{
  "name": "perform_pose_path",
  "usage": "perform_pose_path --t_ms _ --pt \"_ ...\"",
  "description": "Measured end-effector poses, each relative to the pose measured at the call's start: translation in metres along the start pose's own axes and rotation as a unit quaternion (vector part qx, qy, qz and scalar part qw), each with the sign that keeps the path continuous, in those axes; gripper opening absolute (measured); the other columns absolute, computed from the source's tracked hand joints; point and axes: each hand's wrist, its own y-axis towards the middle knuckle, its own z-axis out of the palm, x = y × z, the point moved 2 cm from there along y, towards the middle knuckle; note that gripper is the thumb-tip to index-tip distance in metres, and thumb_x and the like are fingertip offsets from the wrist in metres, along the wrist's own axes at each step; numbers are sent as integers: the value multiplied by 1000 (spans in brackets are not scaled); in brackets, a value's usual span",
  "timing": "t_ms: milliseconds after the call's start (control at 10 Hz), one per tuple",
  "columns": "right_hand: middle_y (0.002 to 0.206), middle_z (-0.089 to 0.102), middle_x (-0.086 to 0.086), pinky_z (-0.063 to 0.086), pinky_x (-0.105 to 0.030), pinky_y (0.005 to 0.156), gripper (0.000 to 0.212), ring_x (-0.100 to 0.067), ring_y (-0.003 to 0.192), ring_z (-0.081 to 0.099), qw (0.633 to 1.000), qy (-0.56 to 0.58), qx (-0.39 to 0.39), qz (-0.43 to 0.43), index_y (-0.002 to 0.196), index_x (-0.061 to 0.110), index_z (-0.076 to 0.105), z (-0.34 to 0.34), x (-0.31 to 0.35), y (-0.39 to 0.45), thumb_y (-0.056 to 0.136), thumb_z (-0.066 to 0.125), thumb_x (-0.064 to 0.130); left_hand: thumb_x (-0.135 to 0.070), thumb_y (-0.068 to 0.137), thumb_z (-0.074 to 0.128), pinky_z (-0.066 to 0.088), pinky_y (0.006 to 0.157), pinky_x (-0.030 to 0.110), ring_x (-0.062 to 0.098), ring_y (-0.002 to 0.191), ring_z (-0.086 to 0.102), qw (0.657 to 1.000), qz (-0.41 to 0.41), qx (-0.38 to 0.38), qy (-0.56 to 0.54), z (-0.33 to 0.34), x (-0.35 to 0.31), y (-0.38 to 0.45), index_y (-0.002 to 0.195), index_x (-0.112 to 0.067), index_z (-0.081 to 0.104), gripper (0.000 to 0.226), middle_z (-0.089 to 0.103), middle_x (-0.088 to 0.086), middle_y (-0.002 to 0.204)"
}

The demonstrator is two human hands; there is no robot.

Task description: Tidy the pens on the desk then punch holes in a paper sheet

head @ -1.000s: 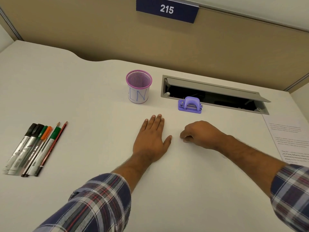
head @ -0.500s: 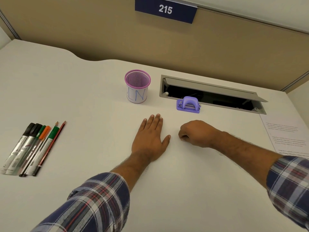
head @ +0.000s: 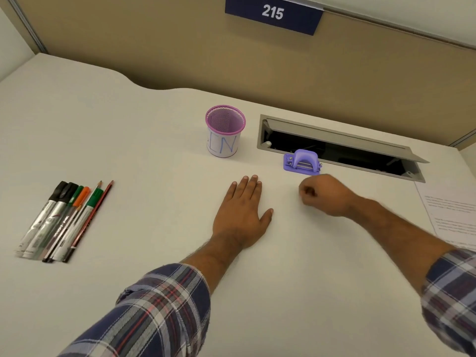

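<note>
White desk surface [head: 128, 119] stretches under everything, backed by a tan partition [head: 180, 47] that carries a blue "215" sign [head: 273, 14]. A pink mesh cup [head: 224, 131] stands near the back, and right of it an open cable tray [head: 340, 148] is set into the desk, with a purple hole punch [head: 302, 162] just in front of it. A printed paper sheet [head: 448, 210] lies at the right edge.

The left hand [head: 242, 215] rests flat on the desk, fingers straight and together. The right hand [head: 325, 194] is curled into a loose fist holding nothing, near the punch but apart from it.

The pens [head: 61, 220] lie in a tight row well to the left of both hands, untouched. Their long axes run diagonally, caps and tips pointing away and to the right.
</note>
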Motion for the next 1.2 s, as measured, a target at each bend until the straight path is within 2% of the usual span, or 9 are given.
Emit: perform_pose_path --t_ms 100,200,300,400,600,800,900,1000,1200 --pt "64 58 -5 39 -26 57 15 -20 59 47 992 89 -89 25 71 9 60 -19 5 10 86 59 11 -58 97 19 0 125 37 17 154 -1 1000 -1 1 -5 1 1 -1 158 -15 8 76 2 1 167" --pt "69 60 -1 41 -22 58 13 -12 59 50 973 174 -149 11 77 13 64 -48 28 31 89 60 11 -58 97 20 -1 125 37 17 154 -1 1000 -3 2 -6 1 1 -2 158 -15 8 76 1 1 167" --pt "64 59 2 46 -24 58 13 -10 56 49 950 227 -209 -48 80 7 67 -79 62 55 90 59 11 -56 97 22 -1 125 38 18 154 -1 1000 0 2 -4 0 0 0 158 -13 9 76 3 2 167" --pt "63 58 5 41 -14 53 13 0 50 46 941 225 -237 -89 83 6 67 -98 95 82 90 59 13 -57 97 21 -2 125 37 17 154 -2 1000 -1 8 -4 1 1 -1 158 -14 9 76 1 2 167" --pt "75 65 -1 40 -22 61 13 -12 64 53 962 115 -213 -122 86 10 70 -98 131 125 89 57 12 -57 97 20 -2 125 38 17 154 -4 1000 -2 13 -11 0 1 -1 158 -15 6 76 -1 1 167" --pt "99 70 -3 51 -32 76 21 -21 86 61 972 64 -205 -96 96 13 72 -88 133 138 91 52 10 -57 97 18 -4 125 38 17 154 -5 1000 -1 20 -16 0 1 0 158 -15 3 76 -3 1 167" --pt "93 67 -1 51 -36 76 10 -21 86 58 965 65 -236 -91 91 16 68 -86 137 138 88 60 21 -57 97 17 -4 125 39 18 154 -6 999 -1 25 -20 1 2 1 158 -15 2 76 -4 1 167" --pt "92 61 1 46 -34 74 7 -22 88 55 962 40 -255 -92 88 15 65 -84 142 140 87 64 22 -57 97 16 -3 125 39 18 154 -6 1000 -5 21 -20 2 2 1 158 -14 3 76 -3 2 167" --pt "93 57 0 42 -34 77 11 -22 94 50 963 -23 -251 -91 89 18 66 -80 147 142 85 67 29 -57 97 17 -3 125 39 18 154 -6 999 -1 15 -37 -2 -1 -1 158 -14 4 76 -2 2 167"
